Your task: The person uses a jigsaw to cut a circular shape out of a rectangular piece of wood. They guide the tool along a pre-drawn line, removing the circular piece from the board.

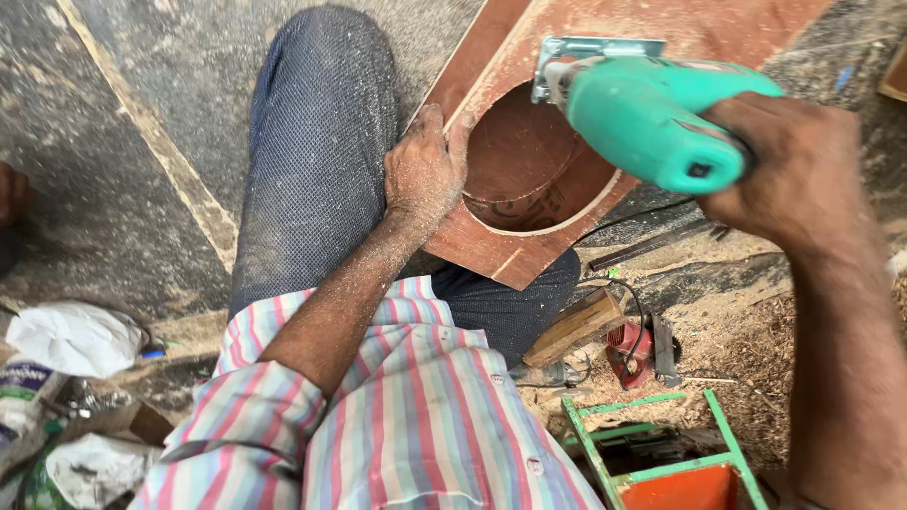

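Right hand is wrapping its grip tight around the rear handle of a turquoise jigsaw. The saw is tilting down and to the left, its metal base plate sitting on the upper face of a reddish-brown plywood board.

The board is lying slanted across the person's knee, one corner pointing down toward the striped shirt. A large round opening is showing in the middle of it, the saw's front end sitting at the opening's upper rim. The blade itself is hidden, cannot tell where it is.

Left hand is pressing flat on the board's left edge, fingers curling over the rim beside the opening; grip is narrow, pinning the board rather than enclosing it. Hand and forearm are dusted with sawdust.

Blue trouser leg is stretching up the frame, under the board's left side.

On the floor: sawdust heap at right, a wood block just below the board's corner, a black cord trailing from under the board, a green metal frame with an orange panel at bottom, crumpled white bags at far left.
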